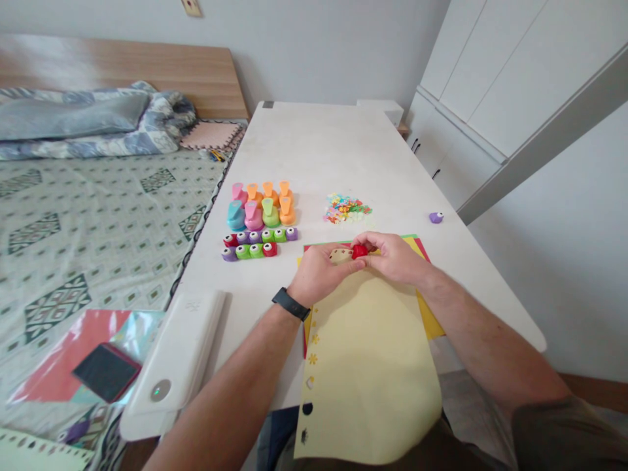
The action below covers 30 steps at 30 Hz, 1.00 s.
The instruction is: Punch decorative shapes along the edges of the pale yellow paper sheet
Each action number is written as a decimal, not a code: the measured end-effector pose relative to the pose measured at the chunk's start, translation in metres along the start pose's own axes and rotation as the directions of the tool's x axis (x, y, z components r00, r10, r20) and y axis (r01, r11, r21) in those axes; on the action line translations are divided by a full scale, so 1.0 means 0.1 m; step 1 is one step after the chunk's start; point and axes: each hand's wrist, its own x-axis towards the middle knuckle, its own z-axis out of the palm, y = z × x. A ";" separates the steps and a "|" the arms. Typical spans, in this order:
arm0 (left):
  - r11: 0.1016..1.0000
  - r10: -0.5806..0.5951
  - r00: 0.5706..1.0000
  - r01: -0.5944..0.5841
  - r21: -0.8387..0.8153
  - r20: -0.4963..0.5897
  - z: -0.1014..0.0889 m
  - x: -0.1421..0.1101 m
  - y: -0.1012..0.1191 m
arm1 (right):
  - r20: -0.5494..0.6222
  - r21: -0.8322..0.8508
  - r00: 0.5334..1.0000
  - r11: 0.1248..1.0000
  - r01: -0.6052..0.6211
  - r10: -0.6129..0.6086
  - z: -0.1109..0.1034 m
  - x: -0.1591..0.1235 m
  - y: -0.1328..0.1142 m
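You had the red punch at the far edge of the pale yellow sheet, apparently positioning it for another cut.
Your right hand pinched the punch; your left hand gripped the sheet beside it. The next move likely called for a firm squeeze, paper steady. Your fingers hid the punch's slot; the coloured sheets beneath were mostly covered.

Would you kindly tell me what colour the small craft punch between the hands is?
The small craft punch is red, best seen in the head view.
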 end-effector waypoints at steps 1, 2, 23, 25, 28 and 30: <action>1.000 -0.002 1.000 0.002 0.002 0.006 0.00 0.00 0.00 | 0.003 0.002 1.000 1.000 0.002 -0.002 0.00 0.00 0.00; 1.000 -0.006 1.000 0.006 -0.002 0.009 0.00 0.00 0.00 | 0.005 0.006 1.000 1.000 0.003 -0.003 0.01 0.01 0.01; 0.987 -0.155 0.985 0.158 -0.028 0.075 -0.10 0.02 -0.09 | -0.193 0.087 0.981 0.996 0.007 0.010 -0.05 0.00 0.10; 0.986 -0.163 0.985 0.165 -0.030 0.063 -0.10 0.02 -0.09 | -0.222 0.172 0.975 0.985 0.012 0.027 -0.05 0.00 0.12; 0.986 -0.168 0.985 0.169 -0.013 0.038 -0.10 0.02 -0.08 | -0.223 0.292 0.973 0.957 0.004 0.064 -0.05 0.01 0.12; 0.986 -0.167 0.986 0.167 -0.005 0.015 -0.10 0.02 -0.07 | -0.223 0.364 0.970 0.931 -0.012 0.099 -0.05 0.01 0.11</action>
